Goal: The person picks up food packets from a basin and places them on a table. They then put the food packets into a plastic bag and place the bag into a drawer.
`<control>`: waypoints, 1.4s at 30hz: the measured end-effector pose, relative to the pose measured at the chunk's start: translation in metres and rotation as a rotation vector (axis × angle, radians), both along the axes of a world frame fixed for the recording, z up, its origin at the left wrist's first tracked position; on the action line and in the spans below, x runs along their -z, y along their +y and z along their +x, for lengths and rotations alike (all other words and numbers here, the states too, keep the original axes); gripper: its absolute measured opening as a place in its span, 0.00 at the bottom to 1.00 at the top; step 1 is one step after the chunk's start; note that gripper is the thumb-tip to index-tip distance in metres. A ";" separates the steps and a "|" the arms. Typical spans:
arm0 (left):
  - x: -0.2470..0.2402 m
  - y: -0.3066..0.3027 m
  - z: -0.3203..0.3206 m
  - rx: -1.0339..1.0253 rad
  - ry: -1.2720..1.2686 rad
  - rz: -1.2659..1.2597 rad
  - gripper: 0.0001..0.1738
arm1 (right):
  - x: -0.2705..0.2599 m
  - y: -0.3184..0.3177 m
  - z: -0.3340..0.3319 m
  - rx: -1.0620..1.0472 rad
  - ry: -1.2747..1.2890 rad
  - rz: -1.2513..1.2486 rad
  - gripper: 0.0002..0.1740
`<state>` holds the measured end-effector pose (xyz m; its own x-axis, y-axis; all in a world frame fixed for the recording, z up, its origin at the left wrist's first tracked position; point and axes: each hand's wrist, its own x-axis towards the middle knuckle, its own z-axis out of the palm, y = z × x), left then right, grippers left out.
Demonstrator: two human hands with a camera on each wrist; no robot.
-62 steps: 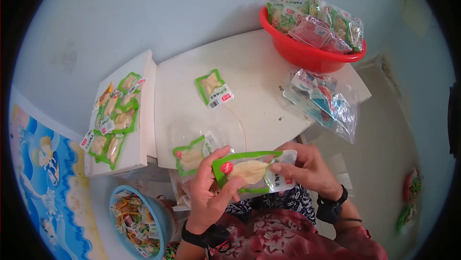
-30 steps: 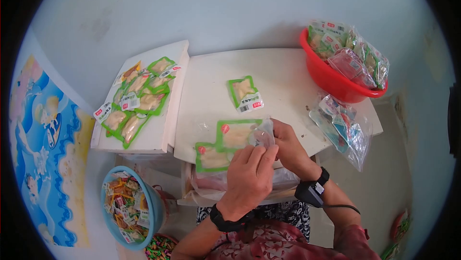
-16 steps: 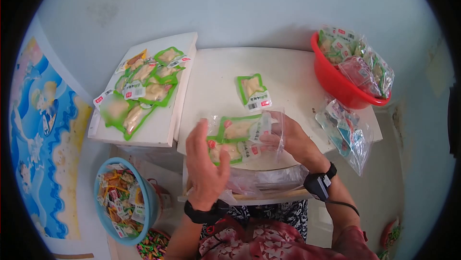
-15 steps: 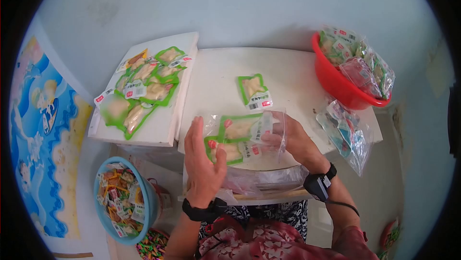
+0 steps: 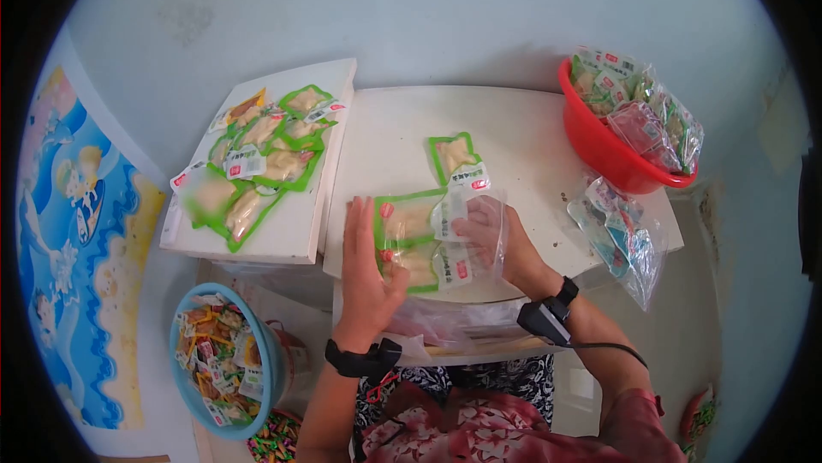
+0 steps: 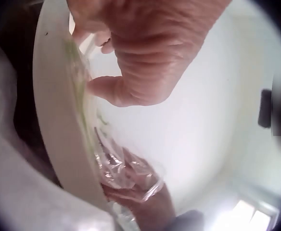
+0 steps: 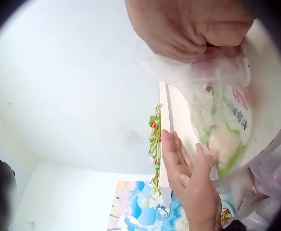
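Two green-edged packets of pale food, an upper packet (image 5: pixel 407 216) and a lower packet (image 5: pixel 411 268), lie one above the other in a clear bag (image 5: pixel 488 270) on the white table (image 5: pixel 385 138). My left hand (image 5: pixel 364 279) stands along the bag's left end with straight fingers, its thumb near the lower packet. Inside the bag's right end, my right hand (image 5: pixel 505 245) has curled fingers on the upper packet's white end. Clear film covers those fingers in the right wrist view, where the right hand (image 7: pixel 188 29) is partly hidden. A single packet (image 5: pixel 454 157) lies just behind.
Several packets (image 5: pixel 282 165) cover a raised white board at the left. A red basin (image 5: pixel 599 146) of bagged packets stands at the back right, a clear bag with blue pieces (image 5: pixel 612 228) before it. Below left is a blue bucket (image 5: pixel 270 369); an open drawer (image 5: pixel 462 347) holds plastic film.
The upper packet has gone from both hands into the clear bag, then shifted left over the lower one. My left hand has let go and moved to the bag's left end.
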<state>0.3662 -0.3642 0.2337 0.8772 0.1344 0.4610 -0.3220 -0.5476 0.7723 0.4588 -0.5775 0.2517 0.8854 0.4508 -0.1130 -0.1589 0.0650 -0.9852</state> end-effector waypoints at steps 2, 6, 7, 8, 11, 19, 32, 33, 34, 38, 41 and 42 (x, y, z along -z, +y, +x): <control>-0.017 -0.008 -0.007 -0.081 -0.089 0.330 0.48 | 0.002 0.001 -0.006 0.054 -0.043 0.061 0.14; -0.021 -0.022 -0.006 0.045 -0.112 0.490 0.43 | 0.003 0.006 -0.007 0.026 -0.151 -0.036 0.15; -0.022 -0.023 -0.004 0.062 -0.101 0.543 0.42 | 0.013 0.006 0.000 0.021 -0.243 -0.100 0.14; -0.022 -0.025 -0.002 0.078 -0.090 0.596 0.40 | 0.019 0.007 0.004 0.015 -0.336 -0.165 0.13; -0.009 -0.025 0.001 0.056 0.012 0.682 0.36 | 0.006 0.011 -0.006 0.112 -0.474 -0.276 0.12; -0.011 -0.026 0.001 0.062 0.019 0.719 0.32 | -0.038 -0.051 0.035 0.256 -0.356 -0.355 0.15; -0.008 -0.023 0.000 0.072 -0.017 0.679 0.32 | 0.007 -0.004 0.107 0.227 -0.704 -0.988 0.25; -0.008 -0.022 0.000 0.075 -0.029 0.682 0.32 | 0.005 -0.002 0.109 0.198 -0.630 -0.954 0.24; -0.008 -0.022 0.000 0.077 -0.039 0.683 0.32 | 0.005 -0.004 0.110 0.199 -0.582 -0.822 0.22; -0.007 -0.020 0.001 0.098 -0.026 0.675 0.33 | 0.011 -0.033 0.103 0.285 -0.541 -0.392 0.16; -0.006 -0.017 0.003 0.129 -0.037 0.645 0.34 | -0.015 -0.061 0.069 0.390 -0.549 -0.169 0.14; -0.008 -0.016 0.003 0.130 -0.027 0.618 0.34 | -0.028 -0.070 0.054 0.419 -0.536 -0.098 0.13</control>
